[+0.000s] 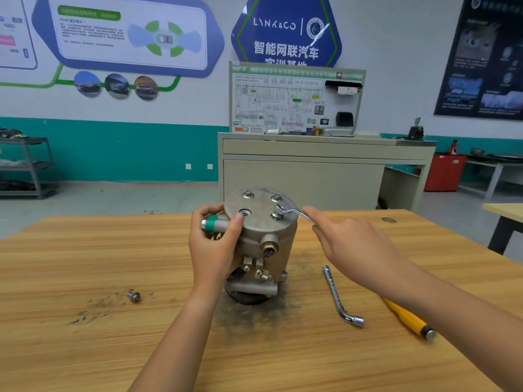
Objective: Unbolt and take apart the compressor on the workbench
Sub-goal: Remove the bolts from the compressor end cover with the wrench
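The grey metal compressor (266,230) stands upright on the wooden workbench (113,250). Its round top cover carries three bolts and one empty bolt hole (245,213). My left hand (213,241) grips the compressor's left side at the port pipe with the green band (210,223), thumb on the cover. My right hand (345,244) holds the handle of a slim wrench (294,212). The wrench's head sits on the front right bolt (277,215).
One removed bolt (133,296) lies on the bench at the left amid dark grit. An L-shaped socket wrench (338,298) and a yellow-handled tool (410,321) lie to the right. A beige cabinet (325,171) stands behind the bench; another table's corner (503,213) shows at right.
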Demonstrator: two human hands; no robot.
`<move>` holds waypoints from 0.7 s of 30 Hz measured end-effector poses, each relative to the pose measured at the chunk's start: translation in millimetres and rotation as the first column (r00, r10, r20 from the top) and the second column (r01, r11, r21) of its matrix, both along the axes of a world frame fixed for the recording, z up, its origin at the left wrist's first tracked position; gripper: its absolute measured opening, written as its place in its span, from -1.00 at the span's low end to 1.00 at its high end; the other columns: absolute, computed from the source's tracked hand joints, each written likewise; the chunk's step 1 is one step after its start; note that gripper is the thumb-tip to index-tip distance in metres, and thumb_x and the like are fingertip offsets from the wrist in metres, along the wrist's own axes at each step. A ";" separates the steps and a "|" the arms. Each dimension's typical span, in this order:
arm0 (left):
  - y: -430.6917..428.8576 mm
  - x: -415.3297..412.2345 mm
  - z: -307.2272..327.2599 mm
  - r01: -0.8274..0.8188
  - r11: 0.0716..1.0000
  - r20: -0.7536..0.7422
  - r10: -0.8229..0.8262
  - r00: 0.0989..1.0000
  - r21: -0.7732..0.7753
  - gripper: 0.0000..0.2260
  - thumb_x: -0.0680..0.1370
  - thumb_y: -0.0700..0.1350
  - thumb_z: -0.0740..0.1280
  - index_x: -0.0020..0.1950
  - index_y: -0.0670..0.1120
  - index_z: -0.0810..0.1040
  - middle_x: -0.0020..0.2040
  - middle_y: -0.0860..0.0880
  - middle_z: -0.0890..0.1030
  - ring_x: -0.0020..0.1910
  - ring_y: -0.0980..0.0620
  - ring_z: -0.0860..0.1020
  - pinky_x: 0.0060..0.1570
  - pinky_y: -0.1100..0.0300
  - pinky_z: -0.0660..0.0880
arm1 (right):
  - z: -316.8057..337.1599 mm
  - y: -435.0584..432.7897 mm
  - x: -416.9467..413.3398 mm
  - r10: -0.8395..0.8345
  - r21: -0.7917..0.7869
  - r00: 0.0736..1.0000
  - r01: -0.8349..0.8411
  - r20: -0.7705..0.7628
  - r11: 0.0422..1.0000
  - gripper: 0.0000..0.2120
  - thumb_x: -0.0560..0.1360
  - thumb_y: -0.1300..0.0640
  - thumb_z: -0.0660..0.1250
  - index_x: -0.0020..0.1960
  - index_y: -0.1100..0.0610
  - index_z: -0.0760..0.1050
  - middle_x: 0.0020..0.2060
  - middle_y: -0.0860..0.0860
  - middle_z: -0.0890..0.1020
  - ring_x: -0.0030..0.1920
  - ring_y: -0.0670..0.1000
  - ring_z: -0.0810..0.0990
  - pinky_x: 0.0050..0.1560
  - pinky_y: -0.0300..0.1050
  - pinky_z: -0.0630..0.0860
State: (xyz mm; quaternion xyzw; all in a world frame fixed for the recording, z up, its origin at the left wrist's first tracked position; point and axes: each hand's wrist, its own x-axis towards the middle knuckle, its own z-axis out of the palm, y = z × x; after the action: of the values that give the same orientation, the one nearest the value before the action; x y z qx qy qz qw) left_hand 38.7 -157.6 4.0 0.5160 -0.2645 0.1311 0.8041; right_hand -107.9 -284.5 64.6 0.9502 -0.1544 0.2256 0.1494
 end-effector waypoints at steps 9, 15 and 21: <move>-8.9 -1.3 -2.9 -0.017 0.997 -0.067 0.011 0.998 -0.080 -0.77 0.43 -0.20 0.45 -0.17 0.01 0.41 0.02 0.21 0.57 -0.14 0.36 0.57 -0.22 0.50 0.43 | 13.3 30.6 -3.7 -0.148 -0.275 0.985 0.118 -0.092 0.954 -0.40 0.46 0.35 0.21 0.44 0.25 0.08 -0.48 0.01 0.19 -0.55 0.00 0.14 -0.57 -0.18 0.08; -12.9 6.2 -3.6 -0.007 0.995 -0.054 0.002 0.999 -0.099 -0.79 0.45 -0.26 0.40 -0.18 0.00 0.43 0.01 0.19 0.57 -0.12 0.35 0.57 -0.17 0.48 0.45 | -8.6 -23.4 2.5 0.161 -0.417 0.938 -0.020 0.307 0.908 -0.76 0.43 0.15 0.30 0.03 0.19 0.63 -0.53 0.04 0.47 -0.57 0.02 0.42 -0.53 -0.20 0.31; -10.0 16.7 6.2 0.047 0.997 -0.024 -0.049 0.999 -0.057 -0.80 0.48 -0.33 0.35 -0.20 -0.05 0.43 0.07 -0.01 0.54 -0.31 0.29 0.56 -0.32 0.47 0.42 | 15.7 -59.5 68.1 0.233 -0.343 0.943 -0.143 0.238 0.928 -0.68 0.53 0.21 0.24 0.27 0.25 0.45 0.11 0.19 0.57 0.16 0.15 0.53 0.20 0.24 0.35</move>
State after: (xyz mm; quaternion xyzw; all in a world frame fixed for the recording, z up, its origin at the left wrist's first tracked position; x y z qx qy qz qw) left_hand 55.4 -167.6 10.2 0.4880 -0.2627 0.1125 0.8247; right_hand -39.8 -344.0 80.3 0.8831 -0.0422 0.3904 0.2568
